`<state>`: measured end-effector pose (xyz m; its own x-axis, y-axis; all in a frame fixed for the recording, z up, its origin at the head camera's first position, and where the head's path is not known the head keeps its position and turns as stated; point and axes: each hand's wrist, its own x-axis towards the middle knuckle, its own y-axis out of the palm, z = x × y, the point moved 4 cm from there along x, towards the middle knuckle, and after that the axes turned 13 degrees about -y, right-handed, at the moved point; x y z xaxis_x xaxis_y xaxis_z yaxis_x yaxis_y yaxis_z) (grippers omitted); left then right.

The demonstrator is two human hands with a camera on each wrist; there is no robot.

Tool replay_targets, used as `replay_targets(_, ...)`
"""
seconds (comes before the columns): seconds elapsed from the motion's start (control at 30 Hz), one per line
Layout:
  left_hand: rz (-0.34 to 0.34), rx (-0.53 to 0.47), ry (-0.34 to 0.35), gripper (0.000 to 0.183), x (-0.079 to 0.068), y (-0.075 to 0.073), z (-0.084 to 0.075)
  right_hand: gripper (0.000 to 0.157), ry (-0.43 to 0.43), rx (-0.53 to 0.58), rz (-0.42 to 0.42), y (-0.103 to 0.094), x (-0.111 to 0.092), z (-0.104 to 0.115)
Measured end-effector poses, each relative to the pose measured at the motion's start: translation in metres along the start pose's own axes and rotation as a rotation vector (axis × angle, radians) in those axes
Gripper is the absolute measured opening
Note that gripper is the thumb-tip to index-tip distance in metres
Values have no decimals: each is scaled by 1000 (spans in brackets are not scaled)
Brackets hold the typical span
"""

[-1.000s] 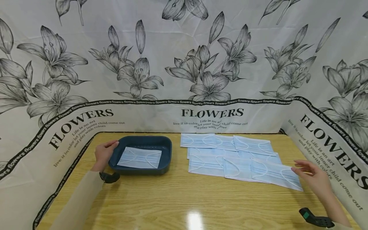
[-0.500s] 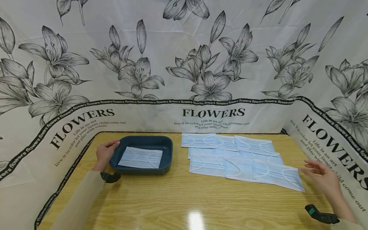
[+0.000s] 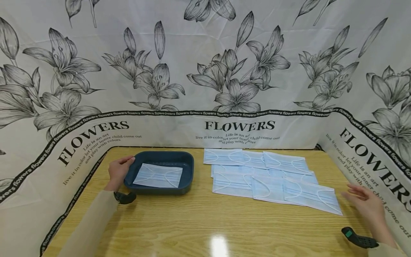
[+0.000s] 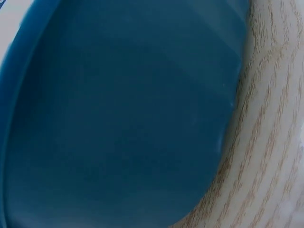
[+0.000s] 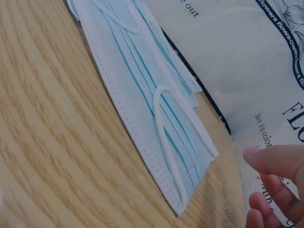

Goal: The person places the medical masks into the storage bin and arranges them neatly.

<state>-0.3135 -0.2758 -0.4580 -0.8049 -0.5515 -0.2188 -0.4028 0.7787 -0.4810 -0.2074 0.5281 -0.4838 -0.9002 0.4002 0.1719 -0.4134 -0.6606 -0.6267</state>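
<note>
At the left, a dark blue plastic basin (image 3: pixel 187 178) stands on the table with one light blue face mask (image 3: pixel 157 175) lying flat inside it. My left hand (image 3: pixel 118 171) pinches the basin's left rim between thumb and fingers. In the left wrist view the blue wall of the basin (image 4: pixel 123 114) fills most of the picture. On the right lie several overlapping face masks (image 3: pixel 268 187) in rows. My right hand (image 3: pixel 367 205) is just right of the nearest mask (image 5: pixel 147 104), apart from it, fingers loosely bent and holding nothing.
The wooden table (image 3: pixel 179 225) shows bare grain in front of the basin and masks. A white curtain (image 3: pixel 154 132) with flower print and lettering borders the table at the back and both sides.
My right hand has let go of the nearest mask's right end and moved a little to the right. My left hand has stayed on the basin's rim.
</note>
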Motion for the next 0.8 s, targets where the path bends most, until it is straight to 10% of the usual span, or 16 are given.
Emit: replay_targets(0.8,-14,8,-16,42,2,1,1,89,61,-153,142,10,10,-20)
